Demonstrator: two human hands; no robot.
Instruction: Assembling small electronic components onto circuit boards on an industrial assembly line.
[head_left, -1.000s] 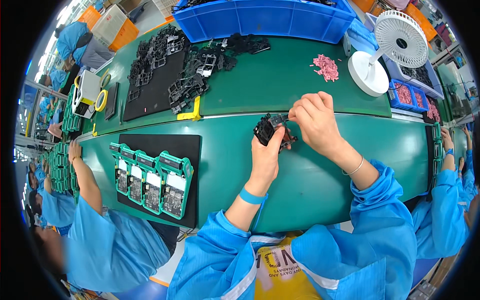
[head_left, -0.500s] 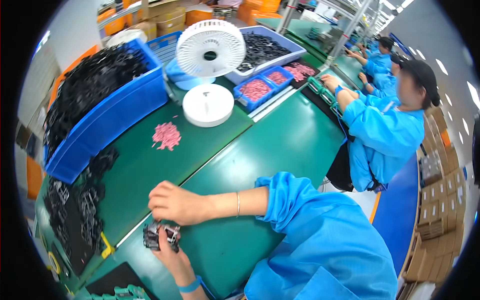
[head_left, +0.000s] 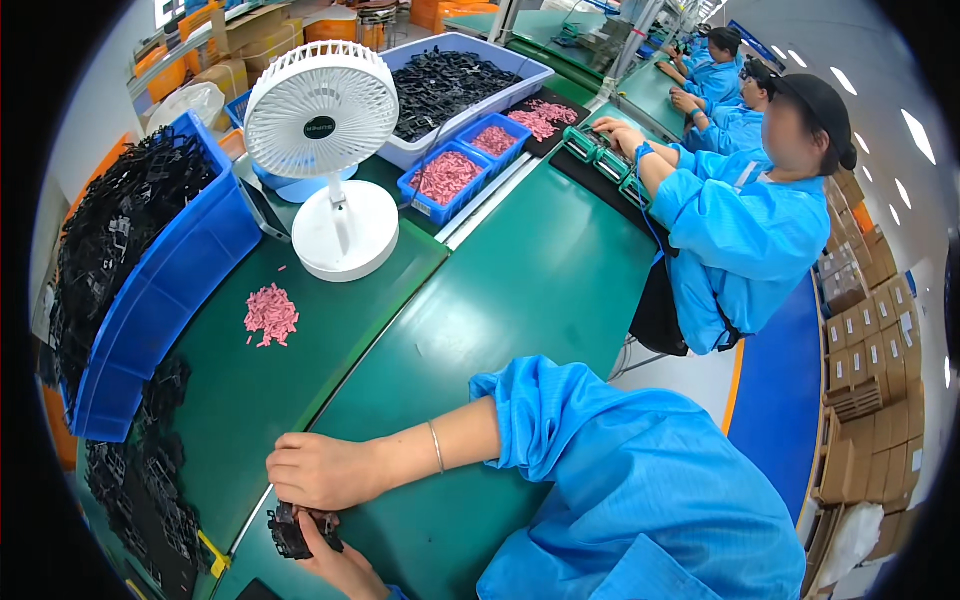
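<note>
My left hand (head_left: 343,572) grips a small black plastic part (head_left: 290,537) with a frame-like shape, its thumb lying across the near side. The part is just above the green table, near the pale seam. My right hand (head_left: 325,472), with a thin bracelet at the wrist, bends closed over the top of the part and touches it. Its fingertips are hidden, so whatever they pinch does not show. Farther off, a loose pile of small pink pieces (head_left: 271,315) lies on the green surface.
A blue bin (head_left: 165,300) heaped with black parts stands left, more black parts (head_left: 150,470) below it. A white fan (head_left: 345,235), a grey tub (head_left: 530,80) and small blue trays (head_left: 447,205) of pink pieces stand beyond. A co-worker (head_left: 745,220) sits right, hands at green fixtures (head_left: 600,155).
The whole view has shifted, so the bin, fan and pink pile appear farther left. My right hand has come down closer onto the black part, covering more of it.
</note>
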